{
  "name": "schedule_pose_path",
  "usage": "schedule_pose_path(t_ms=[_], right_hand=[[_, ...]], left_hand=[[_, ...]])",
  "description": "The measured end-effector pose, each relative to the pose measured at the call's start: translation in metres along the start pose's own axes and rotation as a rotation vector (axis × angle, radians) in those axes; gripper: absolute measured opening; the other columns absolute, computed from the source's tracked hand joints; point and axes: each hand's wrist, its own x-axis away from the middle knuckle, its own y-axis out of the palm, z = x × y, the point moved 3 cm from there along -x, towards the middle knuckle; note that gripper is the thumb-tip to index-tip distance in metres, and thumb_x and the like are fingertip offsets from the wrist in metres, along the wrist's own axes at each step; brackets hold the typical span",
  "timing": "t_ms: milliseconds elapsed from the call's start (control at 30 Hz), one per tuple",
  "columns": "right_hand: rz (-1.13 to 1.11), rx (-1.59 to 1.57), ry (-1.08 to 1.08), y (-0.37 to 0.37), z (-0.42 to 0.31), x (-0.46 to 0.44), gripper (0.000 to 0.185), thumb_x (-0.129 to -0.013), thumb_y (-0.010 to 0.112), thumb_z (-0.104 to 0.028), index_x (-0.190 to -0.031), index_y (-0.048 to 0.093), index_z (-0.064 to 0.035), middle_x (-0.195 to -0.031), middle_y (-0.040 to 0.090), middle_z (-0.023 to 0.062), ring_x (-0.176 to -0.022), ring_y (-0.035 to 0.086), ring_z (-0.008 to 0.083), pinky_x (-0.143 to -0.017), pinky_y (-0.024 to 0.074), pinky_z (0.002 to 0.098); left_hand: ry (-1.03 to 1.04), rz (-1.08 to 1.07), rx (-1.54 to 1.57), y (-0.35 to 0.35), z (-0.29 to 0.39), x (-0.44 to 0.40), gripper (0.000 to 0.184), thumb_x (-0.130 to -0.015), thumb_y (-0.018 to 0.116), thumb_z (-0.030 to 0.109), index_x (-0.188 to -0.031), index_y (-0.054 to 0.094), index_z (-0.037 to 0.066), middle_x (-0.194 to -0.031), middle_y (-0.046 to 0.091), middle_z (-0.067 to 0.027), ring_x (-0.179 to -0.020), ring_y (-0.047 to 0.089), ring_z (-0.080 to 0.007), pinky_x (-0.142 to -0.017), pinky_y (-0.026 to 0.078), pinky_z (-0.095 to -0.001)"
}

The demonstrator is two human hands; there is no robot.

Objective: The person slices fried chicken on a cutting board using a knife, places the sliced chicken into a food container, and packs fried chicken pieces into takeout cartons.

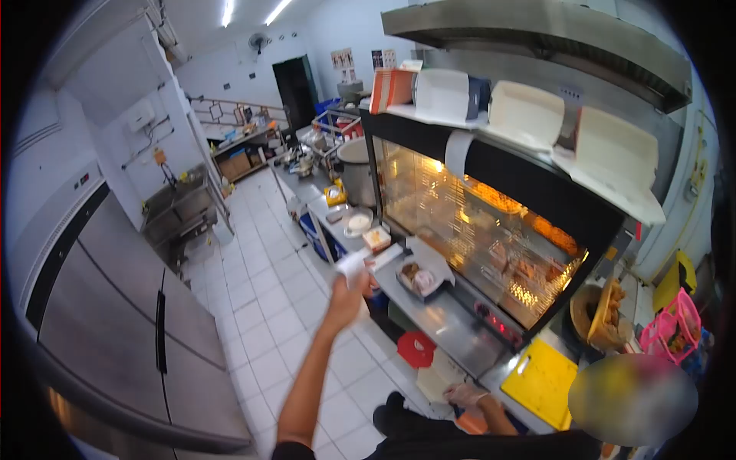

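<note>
My left hand (345,304) is stretched forward over the edge of the steel counter (456,326), closed around a white paper-like piece (353,264) that is smeared by motion. Just beyond it on the counter lies a dark tray (429,294) lined with white paper, holding a brown piece of food (411,271) and a pale rounded lump (424,280). Low by my body, my right hand (465,395) seems to wear a thin clear glove. Its fingers are curled beside a pale box-like thing (435,379); what they hold, if anything, is hidden.
A lit glass warmer (475,230) with fried food runs along the counter, white containers (525,115) on top. A yellow cutting board (540,381) lies at right, near a pink basket (672,328). Left stands a steel fridge (115,322). A large pot (356,172) stands farther back.
</note>
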Motion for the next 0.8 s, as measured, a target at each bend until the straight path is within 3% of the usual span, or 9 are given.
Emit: schedule_pose_path(t_ms=[100, 167, 267, 333, 433, 500, 633, 700, 800], right_hand=[[0.132, -0.031, -0.021, -0.015, -0.019, -0.066, 0.043, -0.097, 0.05, -0.045, -0.122, 0.068, -0.0151, -0.122, 0.07, 0.0109, -0.112, 0.067, 0.0309, -0.099, 0.0489, 0.0415], [0.235, -0.092, -0.005, -0.041, -0.037, -0.099, 0.041, -0.095, 0.053, -0.044, -0.12, 0.07, -0.0155, -0.116, 0.072, 0.0112, -0.108, 0.068, 0.0314, -0.096, 0.0506, 0.0417], [0.391, -0.3, 0.057, -0.082, -0.097, -0.108, 0.036, -0.093, 0.06, -0.041, -0.117, 0.071, -0.0162, -0.109, 0.074, 0.012, -0.103, 0.069, 0.0325, -0.091, 0.0532, 0.0431], [0.535, -0.299, 0.059, -0.084, -0.102, -0.137, 0.033, -0.091, 0.065, -0.039, -0.115, 0.071, -0.0168, -0.106, 0.074, 0.0126, -0.099, 0.07, 0.0332, -0.087, 0.0547, 0.0445], [0.683, -0.232, 0.106, -0.092, -0.108, -0.156, 0.031, -0.091, 0.065, -0.039, -0.111, 0.071, -0.0169, -0.105, 0.074, 0.0138, -0.098, 0.07, 0.034, -0.086, 0.0549, 0.0463], [0.851, -0.323, 0.181, -0.084, -0.105, -0.165, 0.027, -0.091, 0.063, -0.038, -0.107, 0.071, -0.0177, -0.104, 0.073, 0.0149, -0.097, 0.07, 0.0345, -0.086, 0.0548, 0.0478], [0.964, -0.462, 0.449, -0.051, -0.11, -0.158, 0.034, -0.094, 0.056, -0.038, -0.113, 0.068, -0.0116, -0.107, 0.071, 0.0184, -0.1, 0.067, 0.0386, -0.09, 0.0521, 0.0479], [0.948, -0.512, 0.591, -0.056, -0.137, -0.131, 0.034, -0.094, 0.057, -0.038, -0.113, 0.067, -0.0116, -0.107, 0.072, 0.0175, -0.099, 0.068, 0.0379, -0.089, 0.0524, 0.047], [0.951, -0.607, 0.632, -0.056, -0.151, -0.119, 0.032, -0.093, 0.058, -0.038, -0.111, 0.07, -0.0141, -0.106, 0.072, 0.0148, -0.104, 0.067, 0.0343, -0.093, 0.0509, 0.0449]], left_hand=[[0.132, -0.03, -0.494, -0.045, 0.07, -0.184, 0.046, -0.102, 0.057, 0.041, -0.113, 0.06, -0.003, -0.089, 0.069, -0.0159, -0.087, 0.067, -0.0258, -0.081, 0.051, -0.0392], [0.496, 0.037, -0.806, -0.051, 0.106, -0.307, 0.05, -0.101, 0.054, 0.043, -0.116, 0.057, -0.005, -0.101, 0.069, -0.0249, -0.099, 0.069, -0.0381, -0.088, 0.051, -0.046], [0.51, -0.109, -0.977, -0.043, 0.165, -0.457, 0.056, -0.101, 0.046, 0.045, -0.131, 0.051, -0.002, -0.114, 0.064, -0.036, -0.114, 0.061, -0.0508, -0.098, 0.047, -0.058], [0.792, -0.129, -1.2, -0.041, 0.153, -0.598, 0.061, -0.101, 0.044, 0.048, -0.128, 0.056, -0.005, -0.115, 0.063, -0.0377, -0.112, 0.061, -0.053, -0.1, 0.046, -0.0578], [0.61, -0.27, -1.379, -0.006, 0.179, -0.664, 0.064, -0.104, 0.038, 0.052, -0.127, 0.057, -0.005, -0.118, 0.065, -0.0343, -0.108, 0.065, -0.047, -0.094, 0.05, -0.0552], [0.358, -0.329, -1.186, 0.018, 0.169, -0.669, 0.064, -0.098, 0.052, 0.051, -0.138, 0.055, 0.001, -0.122, 0.066, -0.0269, -0.102, 0.068, -0.0394, -0.089, 0.054, -0.0519], [0.343, -0.843, -1.326, 0.048, 0.141, -0.746, 0.08, -0.088, 0.063, 0.069, -0.139, 0.06, 0.008, -0.135, 0.062, -0.0123, -0.126, 0.055, -0.022, -0.103, 0.045, -0.0426], [0.335, -0.805, -1.221, 0.048, 0.139, -0.772, 0.103, -0.068, 0.068, 0.083, -0.135, 0.063, 0.004, -0.125, 0.065, -0.0236, -0.111, 0.064, -0.0328, -0.091, 0.051, -0.0469], [0.21, -0.807, -1.307, 0.052, 0.15, -0.79, 0.103, -0.071, 0.059, 0.085, -0.141, 0.059, 0.009, -0.136, 0.06, -0.0231, -0.122, 0.058, -0.0366, -0.099, 0.046, -0.0496]])
